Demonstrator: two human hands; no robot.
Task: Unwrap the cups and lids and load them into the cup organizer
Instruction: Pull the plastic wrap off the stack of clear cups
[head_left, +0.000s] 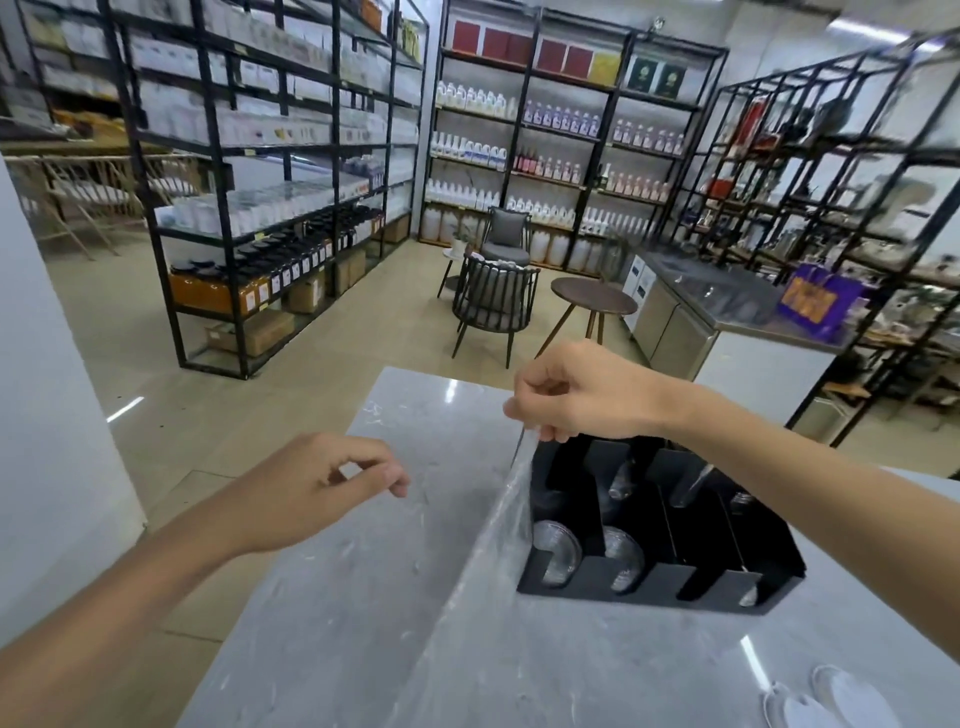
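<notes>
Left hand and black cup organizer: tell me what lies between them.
Head view: clear plastic wrap, hanging from the right hand, and bare grey marble countertop separate left hand from organizer.

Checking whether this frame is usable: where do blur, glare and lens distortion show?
Head view: motion blur smears the right shelving; ceiling lights glare in streaks on the marble counter; wide-angle distortion bows the left shelving; the clear plastic wrap in the right hand hazes what lies behind it.

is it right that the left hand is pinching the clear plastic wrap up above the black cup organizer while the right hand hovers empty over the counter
Not quite: the hands are swapped. In the head view the right hand pinches the clear plastic wrap up above the black cup organizer, while the left hand hovers empty over the counter.
</notes>
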